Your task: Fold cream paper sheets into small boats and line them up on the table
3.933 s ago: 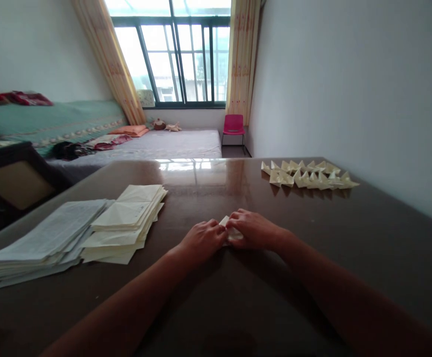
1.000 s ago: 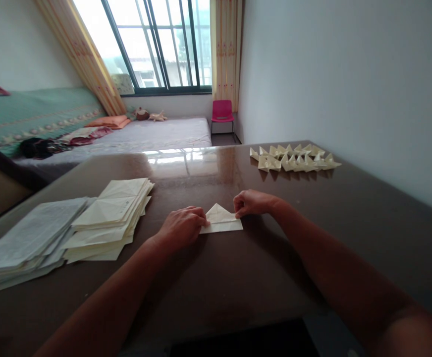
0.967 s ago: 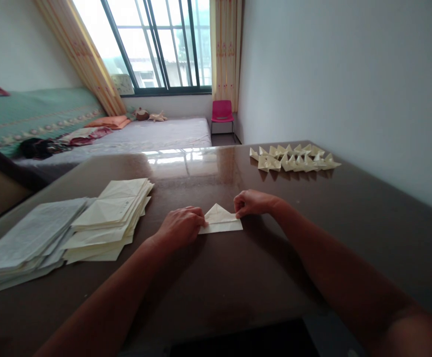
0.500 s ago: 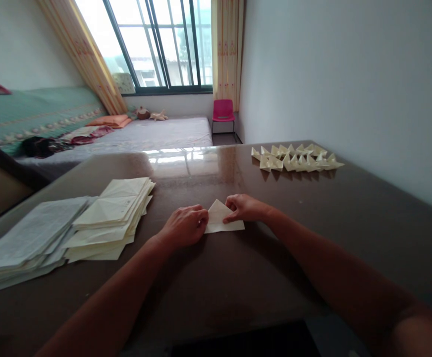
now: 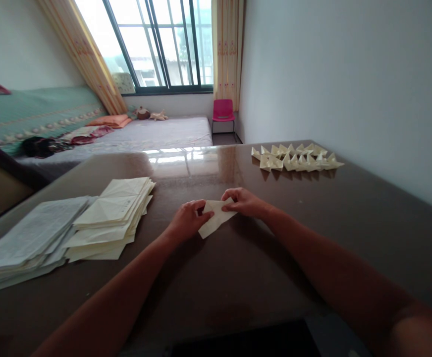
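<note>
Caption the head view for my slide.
Left hand and right hand hold folded cream paper at a glossy brown table.

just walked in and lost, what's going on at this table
A person's left hand and right hand together hold a folded cream paper at the brown table. Stacks of cream sheets and greyish sheets lie to the left; a group of pointed folded paper shapes sits near the far right corner.

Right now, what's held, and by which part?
Paper: left hand pinches its left side, right hand its right end, thumbs on the near face.
</note>
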`<state>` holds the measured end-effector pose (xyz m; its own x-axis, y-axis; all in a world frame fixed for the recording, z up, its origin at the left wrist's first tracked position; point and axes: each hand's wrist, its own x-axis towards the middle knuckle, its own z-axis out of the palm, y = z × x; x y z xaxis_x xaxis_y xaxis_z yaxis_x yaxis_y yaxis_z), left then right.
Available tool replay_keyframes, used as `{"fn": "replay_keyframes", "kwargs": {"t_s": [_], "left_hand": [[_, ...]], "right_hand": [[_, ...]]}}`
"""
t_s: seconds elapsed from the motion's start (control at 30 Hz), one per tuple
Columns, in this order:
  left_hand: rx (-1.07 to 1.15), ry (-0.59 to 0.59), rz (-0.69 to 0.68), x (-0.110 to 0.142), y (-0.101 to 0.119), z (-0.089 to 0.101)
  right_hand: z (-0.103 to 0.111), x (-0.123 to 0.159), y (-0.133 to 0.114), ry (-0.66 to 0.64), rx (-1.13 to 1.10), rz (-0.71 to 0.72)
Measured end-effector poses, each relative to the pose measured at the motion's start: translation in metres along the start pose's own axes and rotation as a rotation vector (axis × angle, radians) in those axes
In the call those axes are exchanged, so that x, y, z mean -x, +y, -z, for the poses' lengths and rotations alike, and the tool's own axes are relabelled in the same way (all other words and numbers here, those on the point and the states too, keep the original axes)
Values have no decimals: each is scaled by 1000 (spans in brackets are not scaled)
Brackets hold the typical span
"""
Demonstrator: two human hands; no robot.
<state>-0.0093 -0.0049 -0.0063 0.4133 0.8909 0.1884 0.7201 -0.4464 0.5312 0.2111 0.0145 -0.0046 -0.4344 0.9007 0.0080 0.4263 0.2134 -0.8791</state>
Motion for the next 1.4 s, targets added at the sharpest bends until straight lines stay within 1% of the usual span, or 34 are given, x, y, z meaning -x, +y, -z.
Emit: {"fn": "replay_keyframes", "kwargs": {"t_s": [0.07, 0.13, 0.2, 0.27, 0.33, 0.4, 0.47, 0.53, 0.6, 0.63, 0.67, 0.7, 0.77, 0.8, 0.83, 0.87, 0.9, 0.97, 1.07, 1.17, 1.27, 1.4], "left_hand": [[172, -16, 52, -2, -5, -1], [392, -35, 95, -4, -8, -1], [606, -36, 144, -4, -6, -2], [768, -20, 194, -2, -1, -3], [870, -11, 241, 0, 5, -4], [942, -12, 268, 1, 9, -4], [1006, -22, 265, 3, 10, -5], [1016, -37, 252, 2, 7, -8], [914, -46, 232, 0, 1, -12], [821, -30, 212, -1, -3, -13], [711, 10, 180, -2, -6, -14], [591, 73, 137, -3, -8, -14], [341, 228, 24, -4, -9, -12], [215, 297, -34, -3, -7, -10], [90, 340, -92, -2, -5, -7], [-25, 356, -147, 0, -2, -4], [-123, 340, -200, 2, 0, -1], [-255, 245, -284, 5, 4, 2], [-314, 60, -343, 6, 2, 1], [-300, -42, -353, 5, -5, 0], [-288, -69, -348, 2, -10, 0], [-243, -31, -263, -4, -13, -2]], "right_hand": [[-2, -4, 4, 85, -213, -32], [-6, -6, 6, 131, -377, -69], [-10, -6, 5, 141, -468, -96], [-14, -4, 3, 102, -532, -101], [-19, -2, 0, 77, -580, -93], [-24, 0, -3, 111, -614, -103], [-27, 0, -4, 149, -625, -123], [-29, 0, -5, 94, -592, -103], [-27, 0, -5, 12, -491, -33], [-25, 0, -6, 10, -400, 2], [-23, 1, -8, 48, -272, 26], [-20, 2, -10, 120, -108, 39], [-15, 6, -16, 288, 289, 53], [-13, 8, -19, 341, 494, 70], [-12, 11, -23, 365, 679, 100], [-11, 13, -26, 362, 836, 138], [-12, 15, -28, 339, 960, 178], [-14, 17, -30, 252, 1108, 242], [-14, 17, -28, 86, 1138, 267], [-5, 16, -25, -52, 1045, 239], [9, 16, -20, -110, 910, 208], [22, 11, -9, -106, 656, 108]]}}
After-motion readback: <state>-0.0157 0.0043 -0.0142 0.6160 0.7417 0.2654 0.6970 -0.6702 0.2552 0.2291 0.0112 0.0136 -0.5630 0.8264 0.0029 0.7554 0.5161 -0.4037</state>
